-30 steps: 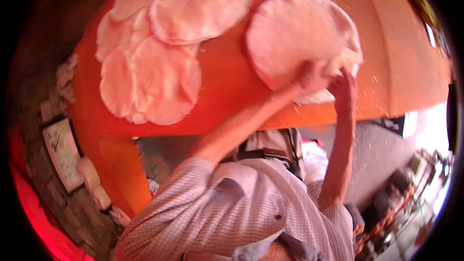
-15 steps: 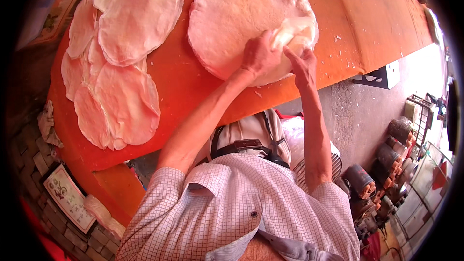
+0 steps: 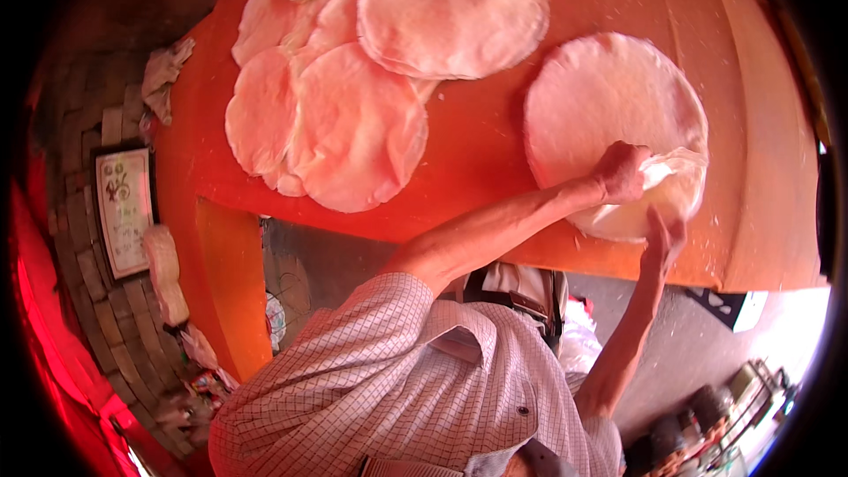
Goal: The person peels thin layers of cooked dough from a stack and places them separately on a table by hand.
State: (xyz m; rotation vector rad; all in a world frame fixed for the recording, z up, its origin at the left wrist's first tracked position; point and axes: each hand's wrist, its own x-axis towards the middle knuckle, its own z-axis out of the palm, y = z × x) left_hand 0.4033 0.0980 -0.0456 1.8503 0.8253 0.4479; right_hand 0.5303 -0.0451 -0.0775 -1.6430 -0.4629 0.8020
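A round, pale stack of thin dough sheets [image 3: 601,97] lies at the right on the orange table. My left hand [image 3: 621,172] is closed on a thin dough sheet [image 3: 676,163], whose lifted, whitish part bunches up beside the fingers above the stack. Close to the stack's near edge is my right hand [image 3: 664,234], its fingers curled and pressed together against the dough; what they pinch is hidden. Farther left, several separated round sheets [image 3: 358,128] overlap in a loose spread, with a thicker-looking pile [image 3: 450,13] of them at the back.
The orange table [image 3: 477,168] carries small pale scraps toward its right. A framed certificate [image 3: 124,212] and a crumpled cloth [image 3: 163,79] are at the left over grey brick paving. Below the right edge stand a white and black box [image 3: 729,307] and dark cylinders [image 3: 707,406].
The view has swung left, so the table and sheets sit farther right in the picture. My left hand has drawn apart from my right, with the lifted sheet between them.
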